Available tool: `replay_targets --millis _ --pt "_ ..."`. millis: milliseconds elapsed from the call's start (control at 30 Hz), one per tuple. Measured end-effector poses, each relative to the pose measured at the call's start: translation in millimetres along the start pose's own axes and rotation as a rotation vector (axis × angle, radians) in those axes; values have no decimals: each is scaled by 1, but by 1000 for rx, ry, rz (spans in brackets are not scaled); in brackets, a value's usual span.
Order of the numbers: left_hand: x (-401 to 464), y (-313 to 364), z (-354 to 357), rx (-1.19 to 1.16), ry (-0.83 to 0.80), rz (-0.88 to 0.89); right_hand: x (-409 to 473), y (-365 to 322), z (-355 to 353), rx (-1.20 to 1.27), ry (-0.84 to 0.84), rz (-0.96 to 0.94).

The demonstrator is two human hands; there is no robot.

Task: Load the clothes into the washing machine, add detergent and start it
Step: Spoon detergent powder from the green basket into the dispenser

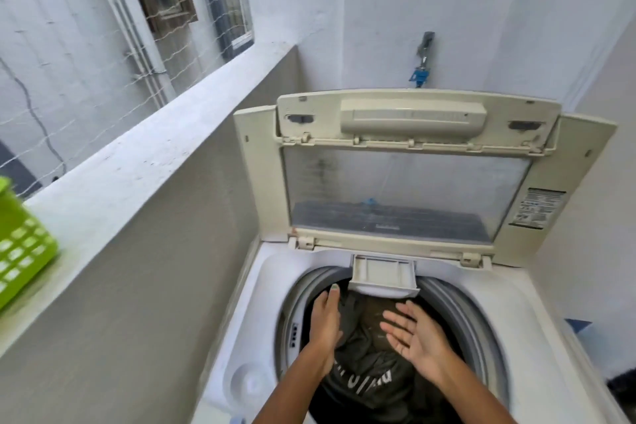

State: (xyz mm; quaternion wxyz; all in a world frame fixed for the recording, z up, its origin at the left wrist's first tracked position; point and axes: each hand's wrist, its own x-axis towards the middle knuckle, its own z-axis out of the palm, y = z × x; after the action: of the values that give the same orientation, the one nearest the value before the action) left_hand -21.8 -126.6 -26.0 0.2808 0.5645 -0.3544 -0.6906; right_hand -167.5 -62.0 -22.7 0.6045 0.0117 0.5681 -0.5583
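Counting hands: two, both over the drum mouth
Left hand (325,318): fingers straight and together, holding nothing, at the drum's left rim
Right hand (414,337): palm up, fingers spread, holding nothing
Washing machine (509,327): one, top-loader, lid (409,182) raised upright at its rear edge
Clothes (364,365): dark heap inside the drum, number of garments unclear
Detergent drawer (383,274): one, pulled out at the drum's rear rim
Basket (20,248): one, green, on the ledge (144,162) left of the machine

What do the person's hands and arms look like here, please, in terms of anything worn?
Both forearms are bare, with no sleeves, watch or gloves in view. The left hand has pale greenish polish on the one nail that shows. The right hand shows its palm; no rings or bracelets are visible.
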Motion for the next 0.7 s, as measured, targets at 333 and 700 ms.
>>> replay_targets --millis 333,700 --pt "-117 55 -73 93 226 560 -103 -25 122 -304 -441 -279" --pt "-318 111 -170 443 718 1314 -243 -30 264 -587 -987 -720"
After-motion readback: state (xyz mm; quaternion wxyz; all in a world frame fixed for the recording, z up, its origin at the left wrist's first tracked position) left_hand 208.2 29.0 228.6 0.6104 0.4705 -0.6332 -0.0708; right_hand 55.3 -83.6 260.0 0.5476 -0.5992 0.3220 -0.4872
